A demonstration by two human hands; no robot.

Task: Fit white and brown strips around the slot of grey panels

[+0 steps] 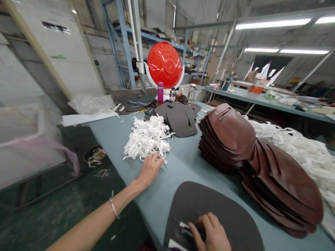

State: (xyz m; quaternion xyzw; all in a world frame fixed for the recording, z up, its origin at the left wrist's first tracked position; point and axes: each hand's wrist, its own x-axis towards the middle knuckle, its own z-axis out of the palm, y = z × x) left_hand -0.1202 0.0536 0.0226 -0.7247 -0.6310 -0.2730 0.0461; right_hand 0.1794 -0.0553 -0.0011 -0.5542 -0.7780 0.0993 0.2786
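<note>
My left hand (151,168) is at the near edge of a tangled heap of narrow white strips (146,137), its fingers bent and close together on a strip at the heap's lower right. Part of what lies under those fingers is hidden. My right hand (212,233) rests on a dark grey rounded panel (206,195) at the table's near edge. Its thumb reaches left, apart from the bent fingers, beside a slot in the panel with a short white piece (184,226) at it. A second white piece (176,244) shows lower left on the panel.
Stacked brown leather panels (230,132) with slots stand at the right, beside a long white pile (290,143). More grey panels (180,118) lie behind the strips. A red round heater (164,64), a purple bottle (160,92) and a jar (192,91) are at the back.
</note>
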